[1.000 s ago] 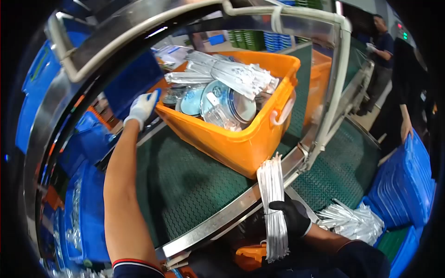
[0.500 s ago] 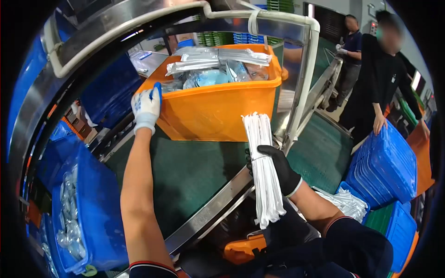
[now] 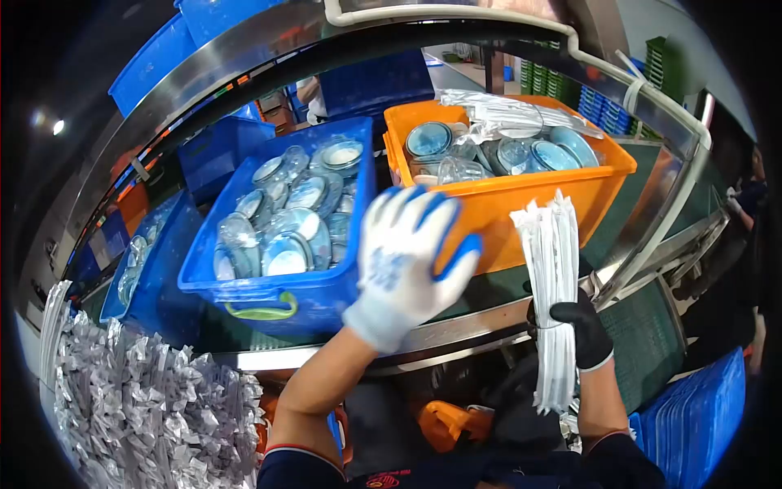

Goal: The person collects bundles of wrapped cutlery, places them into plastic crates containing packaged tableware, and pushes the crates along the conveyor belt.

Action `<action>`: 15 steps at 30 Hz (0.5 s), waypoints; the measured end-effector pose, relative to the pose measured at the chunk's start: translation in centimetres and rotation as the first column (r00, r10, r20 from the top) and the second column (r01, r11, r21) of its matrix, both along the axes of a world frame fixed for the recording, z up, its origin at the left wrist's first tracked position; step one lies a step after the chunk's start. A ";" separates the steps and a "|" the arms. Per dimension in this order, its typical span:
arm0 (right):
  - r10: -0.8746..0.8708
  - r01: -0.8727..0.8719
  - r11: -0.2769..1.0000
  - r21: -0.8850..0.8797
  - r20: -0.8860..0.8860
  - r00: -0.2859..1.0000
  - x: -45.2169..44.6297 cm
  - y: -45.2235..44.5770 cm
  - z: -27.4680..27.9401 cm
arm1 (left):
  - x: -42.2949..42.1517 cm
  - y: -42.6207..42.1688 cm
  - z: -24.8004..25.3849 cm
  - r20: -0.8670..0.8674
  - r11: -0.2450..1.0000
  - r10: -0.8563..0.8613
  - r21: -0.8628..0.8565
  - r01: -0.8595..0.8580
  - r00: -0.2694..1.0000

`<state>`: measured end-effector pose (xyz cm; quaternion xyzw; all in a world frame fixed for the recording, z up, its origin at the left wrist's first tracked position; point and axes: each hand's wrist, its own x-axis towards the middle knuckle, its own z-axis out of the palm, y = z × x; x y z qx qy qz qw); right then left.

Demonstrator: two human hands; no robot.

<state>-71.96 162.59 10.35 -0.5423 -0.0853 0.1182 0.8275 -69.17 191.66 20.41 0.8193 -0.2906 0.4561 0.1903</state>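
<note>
Well left of a person's white-gloved left hand (image 3: 411, 265), silvery packets (image 3: 155, 399) stand massed; nearer it, a blue bin (image 3: 326, 303) holds dishes (image 3: 287, 253). That hand spreads its fingers wide. To its right sits an orange bin (image 3: 498, 228) (more packets (image 3: 505, 114) inside), near the black-gloved right hand (image 3: 588, 330), gripping an upright bundle (image 3: 552, 269).

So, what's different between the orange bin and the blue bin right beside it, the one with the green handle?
The blue bin shows that green handle on its near side, while none shows on the orange bin. The orange bin has silvery packets lying over part of its load; the blue bin shows only dishes on top, with no packets over them. Both are open-topped and hold bluish dishes.
</note>
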 end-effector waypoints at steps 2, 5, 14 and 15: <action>0.031 -0.031 0.999 -0.009 0.059 0.998 -1.5 2.1 4.3 | -3.3 3.2 1.1 -0.025 0.981 0.192 0.034 -0.192 0.981; 0.074 -0.062 0.994 -0.093 0.129 0.989 -2.8 5.5 9.7 | -4.9 8.0 -0.9 -0.185 0.922 0.386 0.051 -0.383 0.904; 0.632 0.228 0.662 -0.714 0.696 0.341 9.3 22.8 21.6 | -5.1 10.6 -1.0 -0.215 0.975 0.178 0.168 -0.143 0.960; 0.639 0.314 0.624 -0.715 0.699 0.322 11.7 24.9 22.0 | -5.3 10.9 -0.8 -0.284 0.977 0.158 0.186 -0.107 0.946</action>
